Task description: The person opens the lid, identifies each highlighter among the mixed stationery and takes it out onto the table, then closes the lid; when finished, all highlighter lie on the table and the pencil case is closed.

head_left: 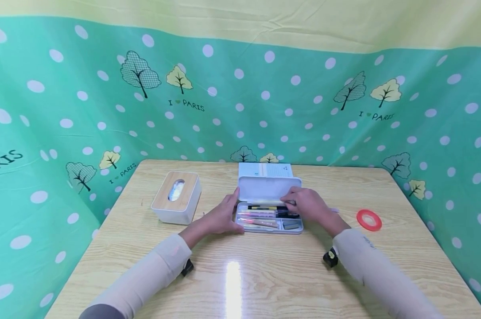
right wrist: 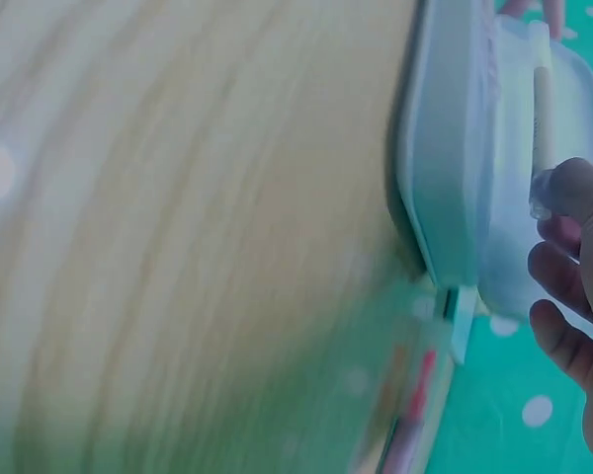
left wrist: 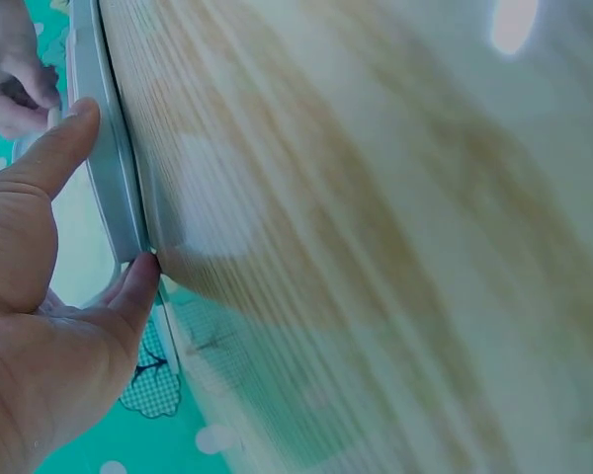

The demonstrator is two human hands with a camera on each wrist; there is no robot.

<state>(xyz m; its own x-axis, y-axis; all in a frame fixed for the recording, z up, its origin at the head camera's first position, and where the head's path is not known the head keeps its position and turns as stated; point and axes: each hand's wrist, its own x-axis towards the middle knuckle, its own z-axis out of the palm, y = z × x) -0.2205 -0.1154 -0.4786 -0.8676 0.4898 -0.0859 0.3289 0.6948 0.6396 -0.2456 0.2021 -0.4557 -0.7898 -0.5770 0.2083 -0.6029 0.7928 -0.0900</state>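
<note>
A white pencil case lies with its hinged lid raised, in the middle of the table. Several pens and a dark grey eraser-like block fill its compartments. My left hand grips the case's left end, thumb at the front corner and fingers at the back. Over the right rear of the case, my right hand pinches a white pen by one end between thumb and fingers. The pen lies lengthwise in front of the lid; the head view shows little of it.
A white tissue box with a wooden top stands left of the case. Behind the lid is a light blue box or booklet. A red tape roll lies to the right. Beside my right wrist shows a pale purple object, mostly hidden.
</note>
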